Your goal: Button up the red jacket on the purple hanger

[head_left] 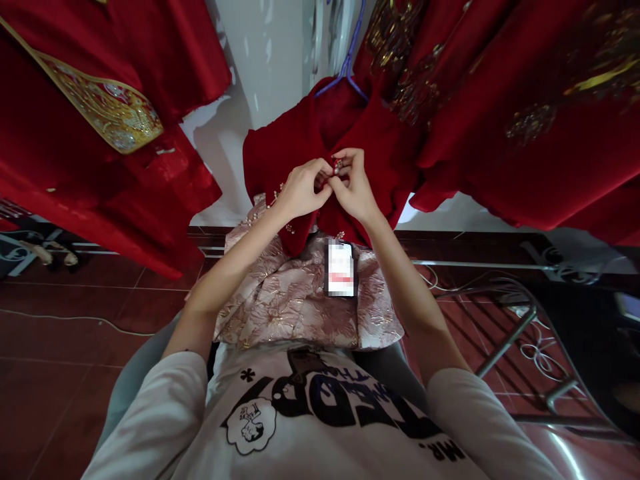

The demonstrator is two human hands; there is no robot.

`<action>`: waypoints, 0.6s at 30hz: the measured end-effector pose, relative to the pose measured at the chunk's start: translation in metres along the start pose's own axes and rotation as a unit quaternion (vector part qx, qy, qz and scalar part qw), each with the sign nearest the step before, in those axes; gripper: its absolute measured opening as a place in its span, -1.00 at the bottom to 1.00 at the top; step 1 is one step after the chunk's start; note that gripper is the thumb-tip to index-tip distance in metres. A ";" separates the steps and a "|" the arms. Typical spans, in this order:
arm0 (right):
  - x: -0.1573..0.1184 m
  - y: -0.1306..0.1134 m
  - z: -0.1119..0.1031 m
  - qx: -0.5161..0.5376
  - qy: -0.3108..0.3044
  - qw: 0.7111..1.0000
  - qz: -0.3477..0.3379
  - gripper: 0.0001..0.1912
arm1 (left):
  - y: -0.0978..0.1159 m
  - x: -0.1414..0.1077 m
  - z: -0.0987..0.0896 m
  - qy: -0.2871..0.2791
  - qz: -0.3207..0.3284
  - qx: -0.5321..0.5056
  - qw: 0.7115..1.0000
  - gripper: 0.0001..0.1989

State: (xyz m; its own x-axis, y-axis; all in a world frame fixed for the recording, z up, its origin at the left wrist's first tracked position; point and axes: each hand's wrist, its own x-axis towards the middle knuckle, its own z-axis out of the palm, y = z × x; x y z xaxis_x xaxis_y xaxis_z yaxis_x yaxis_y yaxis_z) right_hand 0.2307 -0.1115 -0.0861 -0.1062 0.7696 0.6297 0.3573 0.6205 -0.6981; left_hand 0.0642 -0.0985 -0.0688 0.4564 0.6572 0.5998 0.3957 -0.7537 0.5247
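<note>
Item 1: red garment [285, 153], deep red, open at the neck, hung on a purple hanger [346, 69] in front of the wearer; lower edge over the lap. Beaded sprigs [290, 229] near the front edge.

Item 2: beaded ornament [338, 167], red and pearly, at the front of the garment, between the hands.

Hands: left hand [306, 189] and right hand [354, 187] close together, fingertips meeting at the ornament. The right appears to pinch it between thumb and fingers; whether the left grips it or the cloth cannot be told.

Handling note, by judgement: hold the cloth steady with one hand, work the small piece with fingertips only, keep the front edges level, and avoid tugging on beads or hanger.

Item 3: pink brocade [290, 300], lying across the lap, floral, with metallic thread.

Item 4: bright rectangle [341, 270], on the brocade; white with a red band, text blurred, unreadable.

Item 5: white T-shirt [310, 437], worn; "MR." and "TED" legible in black, blue script across them not fully readable. No brand identified.
</note>
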 end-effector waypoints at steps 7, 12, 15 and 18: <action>-0.022 0.023 0.004 0.059 0.021 0.997 0.046 -0.31 | -0.004 0.005 0.005 0.014 -0.120 -0.147 0.982 -0.71; -0.041 0.039 -0.006 0.111 0.035 0.989 0.089 -0.47 | -0.009 0.000 0.013 0.005 -0.168 -0.175 0.970 -0.64; -0.047 0.032 -0.012 0.114 0.023 0.988 0.099 -0.48 | -0.009 -0.012 0.016 -0.010 -0.170 -0.194 0.966 -0.61; -0.049 0.016 -0.013 0.134 0.000 0.987 0.093 -0.45 | -0.008 -0.028 0.009 -0.106 -0.154 -0.203 0.961 -0.63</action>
State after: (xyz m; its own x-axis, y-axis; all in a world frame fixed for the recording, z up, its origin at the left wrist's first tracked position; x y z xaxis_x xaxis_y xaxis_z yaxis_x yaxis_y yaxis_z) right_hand 0.2537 -0.1410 -0.1241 -0.0614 0.8740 0.4820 0.1123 0.4859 -0.8668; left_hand 0.0553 -0.1111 -0.0954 0.5368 0.8016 0.2633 0.2140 -0.4313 0.8765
